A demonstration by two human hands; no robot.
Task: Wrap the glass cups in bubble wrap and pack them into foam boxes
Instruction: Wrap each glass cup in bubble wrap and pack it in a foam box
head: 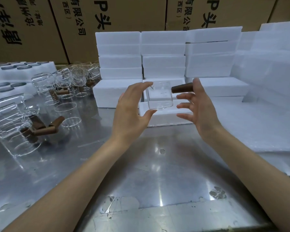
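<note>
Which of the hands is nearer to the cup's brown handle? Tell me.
The right. The right hand has its thumb against the brown handle of the glass cup. The left hand pinches the cup's opposite side, away from the handle.

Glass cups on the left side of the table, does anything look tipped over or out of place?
Yes. Several glass cups at the left lie on their sides, wooden handles sticking out, rather than standing. In the foam stack behind, the top right lid sits slightly askew with a gap. No breakage shows.
</note>
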